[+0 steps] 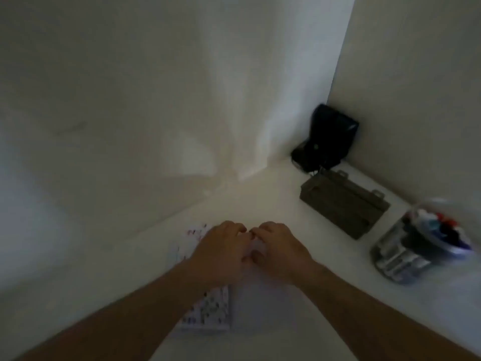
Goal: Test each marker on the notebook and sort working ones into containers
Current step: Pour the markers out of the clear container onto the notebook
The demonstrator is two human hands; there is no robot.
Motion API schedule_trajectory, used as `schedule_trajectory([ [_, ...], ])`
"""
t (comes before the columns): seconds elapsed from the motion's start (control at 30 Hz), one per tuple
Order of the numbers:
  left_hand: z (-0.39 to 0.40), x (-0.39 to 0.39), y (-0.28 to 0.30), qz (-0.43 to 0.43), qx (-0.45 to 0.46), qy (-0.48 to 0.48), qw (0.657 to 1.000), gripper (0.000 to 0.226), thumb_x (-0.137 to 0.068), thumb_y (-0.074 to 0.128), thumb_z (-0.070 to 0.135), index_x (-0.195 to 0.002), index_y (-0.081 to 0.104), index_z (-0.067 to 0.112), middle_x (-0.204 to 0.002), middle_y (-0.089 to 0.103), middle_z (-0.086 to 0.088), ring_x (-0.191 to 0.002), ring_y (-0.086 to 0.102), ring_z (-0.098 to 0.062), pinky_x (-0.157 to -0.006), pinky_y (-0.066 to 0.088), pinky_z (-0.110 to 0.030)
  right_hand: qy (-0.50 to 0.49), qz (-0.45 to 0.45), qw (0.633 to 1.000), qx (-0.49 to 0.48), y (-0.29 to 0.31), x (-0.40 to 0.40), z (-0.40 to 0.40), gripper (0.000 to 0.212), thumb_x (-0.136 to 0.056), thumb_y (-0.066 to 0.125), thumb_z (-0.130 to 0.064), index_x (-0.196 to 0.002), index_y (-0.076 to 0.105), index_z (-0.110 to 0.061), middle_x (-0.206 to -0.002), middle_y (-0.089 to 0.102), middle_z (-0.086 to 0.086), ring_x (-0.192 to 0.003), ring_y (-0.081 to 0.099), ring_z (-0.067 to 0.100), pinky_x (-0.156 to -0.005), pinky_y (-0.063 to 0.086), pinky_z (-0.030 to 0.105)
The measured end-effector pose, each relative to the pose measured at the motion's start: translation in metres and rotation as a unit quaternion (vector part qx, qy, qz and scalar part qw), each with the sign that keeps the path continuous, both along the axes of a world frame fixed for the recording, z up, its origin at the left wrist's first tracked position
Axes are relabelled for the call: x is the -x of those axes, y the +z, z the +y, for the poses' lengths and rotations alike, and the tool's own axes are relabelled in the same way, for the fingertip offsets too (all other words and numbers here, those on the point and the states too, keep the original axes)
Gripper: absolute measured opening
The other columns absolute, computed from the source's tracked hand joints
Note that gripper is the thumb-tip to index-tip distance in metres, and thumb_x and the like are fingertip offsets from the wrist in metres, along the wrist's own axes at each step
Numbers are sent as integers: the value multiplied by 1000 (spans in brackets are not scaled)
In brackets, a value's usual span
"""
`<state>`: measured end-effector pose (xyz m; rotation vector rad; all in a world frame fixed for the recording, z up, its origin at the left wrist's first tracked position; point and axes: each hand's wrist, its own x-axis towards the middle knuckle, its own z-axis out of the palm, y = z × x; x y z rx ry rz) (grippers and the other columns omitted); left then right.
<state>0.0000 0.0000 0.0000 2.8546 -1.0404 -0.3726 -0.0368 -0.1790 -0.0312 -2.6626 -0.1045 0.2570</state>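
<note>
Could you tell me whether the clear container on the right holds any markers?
Yes: the clear container holds several markers, their coloured caps showing at its mouth.

Only 1 view is given, from a camera worn on the person's head. It looks forward and steeply down into a room corner where 2 pale walls meet a white table. The wide lens bends the edges. Both forearms reach in from the bottom edge, near the camera. The picture is dim and blurred.
</note>
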Motion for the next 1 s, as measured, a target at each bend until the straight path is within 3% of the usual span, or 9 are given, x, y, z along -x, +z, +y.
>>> schedule_trajectory([
  [0.1,10,16,-39,-22,-41,7,999,79,-91,14,66,-160,27,30,-166,26,-3,-153,17,-32,-125,12,-47,24,-77,996,22,-42,7,-5,49,-84,50,-51,-122,67,-25,-134,59,1,-125,50,28,-99,49,41],
  [0.2,26,26,-75,-54,-1,21,998,76,-94,9,79,-161,-2,46,-172,-2,8,-157,-7,-22,-126,-2,-49,28,-143,989,16,-61,14,-6,53,-88,50,-53,-130,65,-24,-143,55,1,-133,44,26,-108,43,43],
  [0.37,36,24,-92,-97,113,26,989,76,-93,29,74,-160,28,37,-169,19,6,-156,12,-17,-126,13,-42,28,-176,983,40,-64,13,-5,50,-93,43,-56,-131,60,-31,-142,49,-4,-132,40,23,-106,39,42],
  [0.5,35,22,-97,-155,187,47,969,59,-86,50,62,-136,56,32,-138,45,5,-129,39,-13,-107,32,-29,38,-159,985,59,-62,3,-10,48,-98,47,-57,-140,57,-35,-142,46,-6,-129,38,24,-103,39,42],
  [0.6,36,26,-99,-171,189,53,966,47,-86,48,61,-122,58,34,-124,47,10,-120,40,-11,-99,36,-31,47,-158,984,60,-62,8,-12,52,-99,48,-57,-146,54,-35,-146,46,-5,-133,38,24,-107,38,41],
  [0.7,37,35,-96,-169,159,57,971,60,-86,34,65,-126,62,30,-131,53,7,-127,44,-18,-106,36,-34,47,-153,984,75,-63,26,-6,55,-101,46,-55,-150,50,-33,-154,43,-2,-141,36,26,-115,35,40],
  [0.8,37,51,-86,-113,119,71,984,83,-82,25,74,-146,54,30,-152,45,2,-143,33,-19,-118,23,-34,47,-124,984,120,-56,66,0,61,-103,40,-57,-158,37,-33,-169,28,2,-153,27,30,-125,24,41],
  [0.9,42,70,-85,-74,17,60,995,102,-73,15,97,-159,25,42,-170,16,6,-156,10,-20,-126,8,-39,68,-97,984,135,-49,130,-11,60,-105,38,-58,-161,31,-35,-173,18,0,-157,18,27,-127,18,42],
  [1.0,47,81,-91,-64,-22,66,996,106,-65,1,101,-158,8,51,-171,-4,12,-158,-5,-23,-127,2,-47,26,-89,995,34,-54,186,-44,53,-103,55,-49,-153,47,-34,-166,34,-9,-151,31,13,-123,23,27],
])
